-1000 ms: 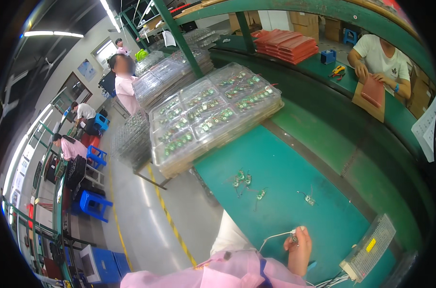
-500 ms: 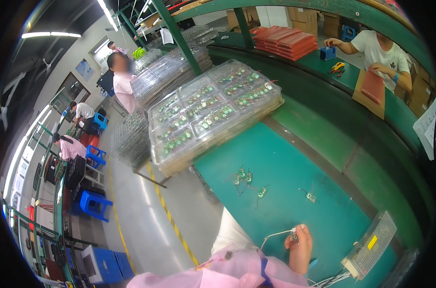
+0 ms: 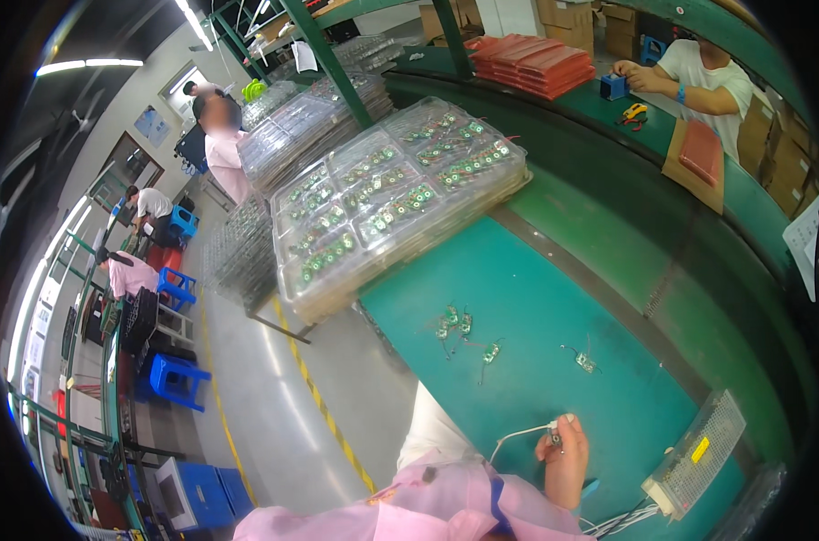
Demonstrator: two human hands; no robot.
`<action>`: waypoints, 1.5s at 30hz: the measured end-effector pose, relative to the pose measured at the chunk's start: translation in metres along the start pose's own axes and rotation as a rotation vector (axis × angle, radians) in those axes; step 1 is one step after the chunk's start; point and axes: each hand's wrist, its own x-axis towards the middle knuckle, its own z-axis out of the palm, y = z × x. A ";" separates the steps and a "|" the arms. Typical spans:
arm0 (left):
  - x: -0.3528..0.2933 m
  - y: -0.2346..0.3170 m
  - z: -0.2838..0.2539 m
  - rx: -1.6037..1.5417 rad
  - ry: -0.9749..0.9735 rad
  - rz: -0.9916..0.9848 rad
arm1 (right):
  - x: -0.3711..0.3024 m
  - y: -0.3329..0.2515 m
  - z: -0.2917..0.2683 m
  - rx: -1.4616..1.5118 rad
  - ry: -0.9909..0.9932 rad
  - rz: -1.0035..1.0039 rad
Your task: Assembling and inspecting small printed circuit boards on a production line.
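My right hand is closed in a pinch at the near part of the green work surface. Between its fingertips is a small circuit board, mostly covered by the fingers. A white cable runs to it from the left and curves down toward my pink sleeve. My left hand is out of sight. Ahead on the work surface lie loose green circuit boards with thin wires: a cluster, one nearer board and one farther right.
Stacked clear plastic trays filled with boards stand beyond the work surface. At right is a perforated metal power supply with white cables. A green conveyor belt passes behind; across it, a co-worker handles a blue object near red sheets.
My right hand stays nearly in place, still pinching the board. The view has shifted slightly. Across the belt, the co-worker's hands have come together at the blue object, leaving the red packet.
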 end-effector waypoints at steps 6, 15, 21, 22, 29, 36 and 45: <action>0.007 -0.005 -0.004 0.377 -0.107 -0.104 | -0.001 0.002 0.000 -0.029 -0.005 0.011; 0.021 -0.028 -0.015 0.943 -0.282 -0.247 | -0.002 0.004 0.003 -0.058 -0.020 -0.004; 0.014 -0.036 -0.029 1.320 -0.369 -0.342 | -0.001 0.004 0.005 -0.072 -0.027 -0.003; 0.010 -0.037 -0.031 1.379 -0.378 -0.360 | 0.000 0.004 0.005 -0.073 -0.033 0.007; -0.072 0.198 0.234 1.587 -0.696 -0.124 | -0.002 0.008 -0.002 -0.065 0.011 -0.019; -0.130 0.332 0.339 0.992 -0.264 0.632 | -0.002 0.006 0.004 -0.124 -0.028 -0.040; -0.078 0.330 0.460 0.992 -0.263 1.051 | -0.008 0.013 0.008 -0.378 -0.136 -0.138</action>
